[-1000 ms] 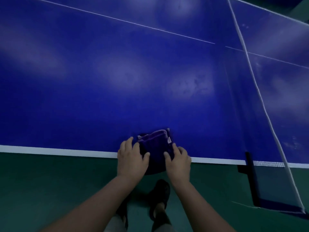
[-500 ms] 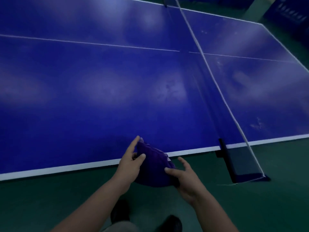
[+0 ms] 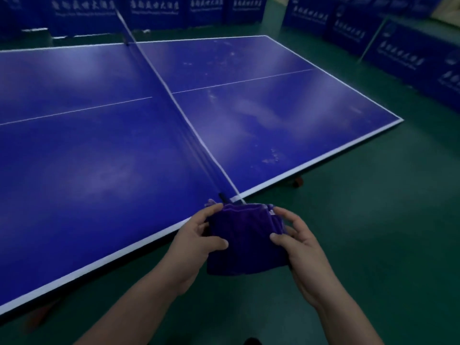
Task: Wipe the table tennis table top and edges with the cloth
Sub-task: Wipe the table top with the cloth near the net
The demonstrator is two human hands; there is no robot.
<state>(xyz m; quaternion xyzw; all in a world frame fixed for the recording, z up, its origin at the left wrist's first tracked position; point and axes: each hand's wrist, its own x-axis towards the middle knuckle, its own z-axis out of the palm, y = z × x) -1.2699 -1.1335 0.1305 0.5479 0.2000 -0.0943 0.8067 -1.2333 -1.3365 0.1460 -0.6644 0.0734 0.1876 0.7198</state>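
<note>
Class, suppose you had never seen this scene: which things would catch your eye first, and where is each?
First, the big blue table filling the left and middle, split by a net running away from the near edge. Next, the folded purple cloth low in the middle, held off the table's near edge between the left hand and right hand. Pale smudges mark the right half near its edge.

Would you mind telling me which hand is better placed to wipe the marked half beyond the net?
Probably the right hand: it grips the cloth on the side nearer those smudges.
</note>
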